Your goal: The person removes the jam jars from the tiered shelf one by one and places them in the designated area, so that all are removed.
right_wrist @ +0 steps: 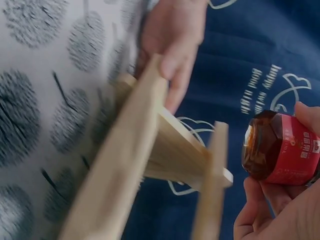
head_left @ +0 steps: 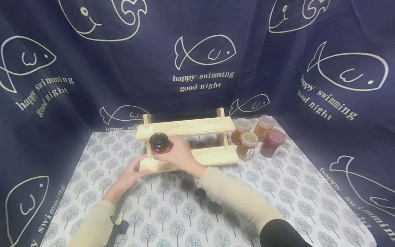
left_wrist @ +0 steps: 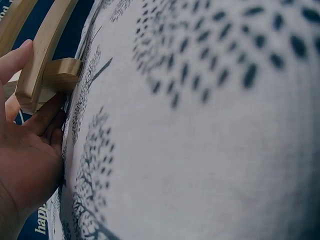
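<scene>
A two-tier wooden shelf (head_left: 188,127) stands on the patterned cloth. My left hand (head_left: 131,174) grips the left end of its lower board, thumb on top; in the left wrist view the fingers of that hand (left_wrist: 30,155) reach round the board's end (left_wrist: 42,55). My right hand (head_left: 182,155) holds a glass jar (head_left: 159,141) with a black lid near the shelf's left upright, apparently above the lower board. The right wrist view shows the jar's red label and amber contents (right_wrist: 287,150). Whether the jar touches the shelf, I cannot tell.
Several lidded jars stand close together at the shelf's right end, among them a dark red jar (head_left: 273,143) and an amber jar (head_left: 247,145). A dark blue fish-print curtain (head_left: 203,99) surrounds the back and sides. Tree-print cloth (head_left: 177,212) covers the table.
</scene>
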Tool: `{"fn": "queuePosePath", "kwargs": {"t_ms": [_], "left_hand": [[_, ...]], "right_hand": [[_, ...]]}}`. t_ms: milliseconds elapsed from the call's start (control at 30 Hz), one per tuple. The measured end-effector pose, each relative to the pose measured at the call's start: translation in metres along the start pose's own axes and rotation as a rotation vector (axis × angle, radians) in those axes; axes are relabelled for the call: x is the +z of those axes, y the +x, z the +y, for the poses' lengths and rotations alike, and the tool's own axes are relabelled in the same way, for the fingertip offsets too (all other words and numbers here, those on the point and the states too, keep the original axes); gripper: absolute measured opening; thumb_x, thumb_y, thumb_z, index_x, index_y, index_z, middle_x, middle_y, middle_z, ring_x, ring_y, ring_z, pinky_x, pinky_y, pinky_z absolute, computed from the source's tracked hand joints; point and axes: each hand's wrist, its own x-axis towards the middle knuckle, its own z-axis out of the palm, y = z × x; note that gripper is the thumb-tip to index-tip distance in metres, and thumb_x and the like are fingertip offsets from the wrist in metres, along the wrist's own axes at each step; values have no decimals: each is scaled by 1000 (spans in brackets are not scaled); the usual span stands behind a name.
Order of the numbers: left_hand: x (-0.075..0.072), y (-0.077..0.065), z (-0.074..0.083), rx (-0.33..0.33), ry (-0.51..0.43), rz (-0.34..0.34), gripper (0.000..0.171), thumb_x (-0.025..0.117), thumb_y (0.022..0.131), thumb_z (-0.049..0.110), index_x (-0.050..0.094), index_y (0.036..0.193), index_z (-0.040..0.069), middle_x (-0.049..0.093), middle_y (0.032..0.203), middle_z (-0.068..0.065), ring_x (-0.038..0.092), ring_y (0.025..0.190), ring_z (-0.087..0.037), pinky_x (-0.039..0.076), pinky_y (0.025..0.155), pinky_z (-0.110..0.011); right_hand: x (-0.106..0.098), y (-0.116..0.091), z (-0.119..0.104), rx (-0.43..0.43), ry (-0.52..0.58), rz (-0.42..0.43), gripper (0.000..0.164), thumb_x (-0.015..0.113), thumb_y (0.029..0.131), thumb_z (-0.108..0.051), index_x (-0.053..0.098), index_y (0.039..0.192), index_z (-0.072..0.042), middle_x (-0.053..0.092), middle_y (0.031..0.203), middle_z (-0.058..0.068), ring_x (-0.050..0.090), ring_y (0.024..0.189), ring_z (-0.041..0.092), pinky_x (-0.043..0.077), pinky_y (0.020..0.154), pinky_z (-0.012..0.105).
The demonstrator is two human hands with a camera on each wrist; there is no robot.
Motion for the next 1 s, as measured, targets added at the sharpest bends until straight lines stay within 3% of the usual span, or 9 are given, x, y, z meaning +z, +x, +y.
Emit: {"fn": "queuePosePath", "kwargs": {"t_ms": [233,467,700,833,1000], "left_hand": [[-3,-2,2,-29,34,-9,80,72,93,35,31,158,18,25,163,-17,16,150,-44,4,115,-73],[-3,0,-1,-38,35,-18,81,72,91,42,32,158,23,23,165,-14,15,151,-43,3,114,-74],[-5,-2,-1,-26,19,-19,81,73,91,39,32,157,20,23,164,-15,14,150,-43,3,114,-74],[-5,-1,-2,-29,18,-23,80,73,91,37,32,158,20,22,164,-15,14,150,-44,4,114,-74],[-4,1,-3,-21,23,-21,79,73,91,37,33,157,21,23,164,-15,15,150,-43,4,114,-74]], "right_hand": [[-31,3,-10,85,77,-6,43,93,69,-33,71,105,-20,70,86,-11,66,75,10,55,70,31],[-70,3,-5,134,68,43,45,93,69,-34,71,104,-17,72,88,-7,68,77,14,58,69,35],[-115,1,18,116,63,112,41,93,69,-29,73,102,-14,75,90,-2,71,79,16,60,72,34],[-142,-3,36,126,154,144,44,92,71,-20,72,109,-8,76,96,5,73,85,20,61,77,33],[-178,-10,54,170,99,204,52,92,73,-23,69,116,-5,75,101,10,72,88,21,59,78,30]]}}
